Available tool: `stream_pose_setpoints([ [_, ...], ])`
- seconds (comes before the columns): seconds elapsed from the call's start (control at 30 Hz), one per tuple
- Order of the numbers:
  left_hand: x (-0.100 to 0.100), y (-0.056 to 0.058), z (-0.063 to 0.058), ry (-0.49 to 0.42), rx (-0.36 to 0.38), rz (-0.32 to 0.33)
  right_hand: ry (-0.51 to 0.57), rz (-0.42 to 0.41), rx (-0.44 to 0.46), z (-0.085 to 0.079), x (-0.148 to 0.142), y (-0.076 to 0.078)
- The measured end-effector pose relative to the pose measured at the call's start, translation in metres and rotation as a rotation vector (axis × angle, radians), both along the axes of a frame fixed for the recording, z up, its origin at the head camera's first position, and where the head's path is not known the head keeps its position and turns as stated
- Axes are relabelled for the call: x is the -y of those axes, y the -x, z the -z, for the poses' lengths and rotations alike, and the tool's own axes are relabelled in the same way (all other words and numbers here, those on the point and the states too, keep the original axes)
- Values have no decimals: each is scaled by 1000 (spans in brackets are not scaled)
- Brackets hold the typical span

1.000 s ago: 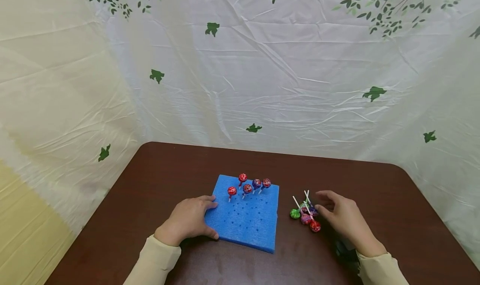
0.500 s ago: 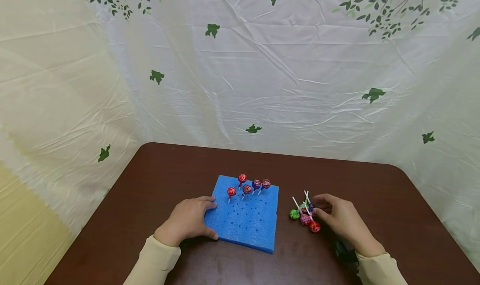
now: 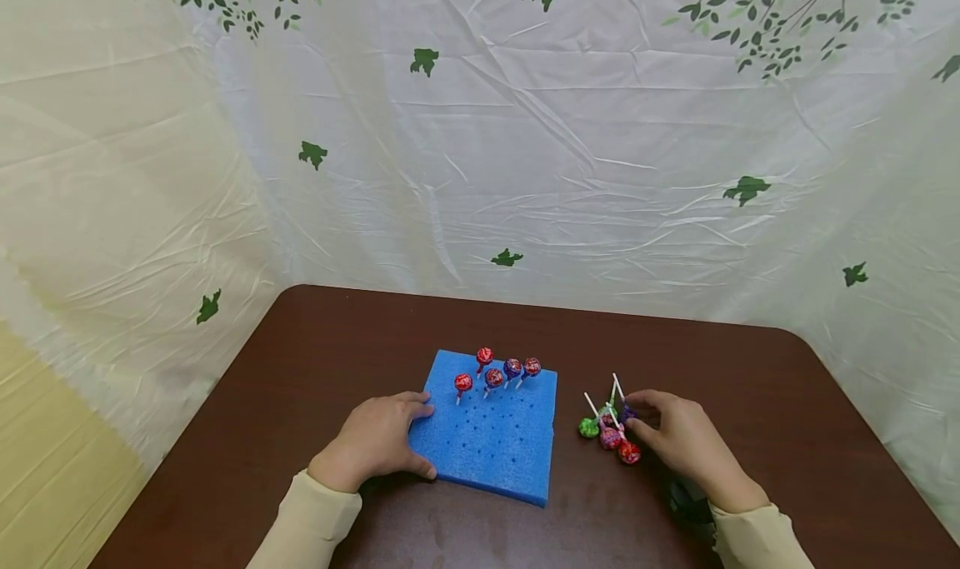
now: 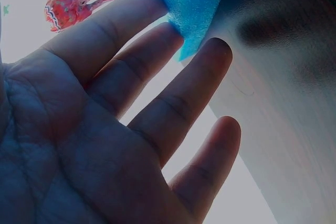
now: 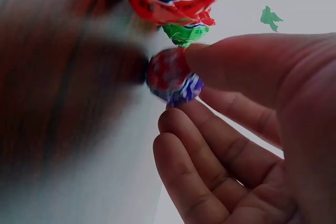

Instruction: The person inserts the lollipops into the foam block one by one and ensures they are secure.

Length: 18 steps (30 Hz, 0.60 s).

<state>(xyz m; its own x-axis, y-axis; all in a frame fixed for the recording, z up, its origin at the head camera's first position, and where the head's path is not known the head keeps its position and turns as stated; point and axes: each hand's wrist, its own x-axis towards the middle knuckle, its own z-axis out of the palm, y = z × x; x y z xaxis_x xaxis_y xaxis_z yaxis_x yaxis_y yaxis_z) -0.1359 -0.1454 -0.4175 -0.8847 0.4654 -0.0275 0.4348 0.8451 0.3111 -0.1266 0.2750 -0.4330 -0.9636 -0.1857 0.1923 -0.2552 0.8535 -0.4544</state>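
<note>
A blue foam block [image 3: 495, 469] with rows of small holes lies on the table, several red and purple lollipops [image 3: 493, 377] standing in its far part. My left hand [image 3: 372, 440] rests against the block's left side, thumb near the front corner; its fingers look straight in the left wrist view. To the right of the block, a small pile holds a green lollipop [image 3: 588, 427], a pink one [image 3: 611, 438] and a red one [image 3: 629, 451]. My right hand [image 3: 686, 442] pinches a purple-and-red lollipop [image 5: 176, 77] by its wrapped head at the pile's right side.
The brown table [image 3: 360, 336] has rounded far corners. Behind it hangs a white cloth [image 3: 600, 177] printed with green leaves. A dark object [image 3: 690, 502] shows beneath my right wrist.
My right hand has moved slightly left onto the pile and taken hold of the purple lollipop, whose stick has shifted a little. My left hand and the foam block have stayed still.
</note>
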Motion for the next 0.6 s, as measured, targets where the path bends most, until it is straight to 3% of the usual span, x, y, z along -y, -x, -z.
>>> stream_pose_setpoints([
  [0.6, 0, 0, 0, -1, 2, 7, -78, 19, -5, 6, -2, 2],
])
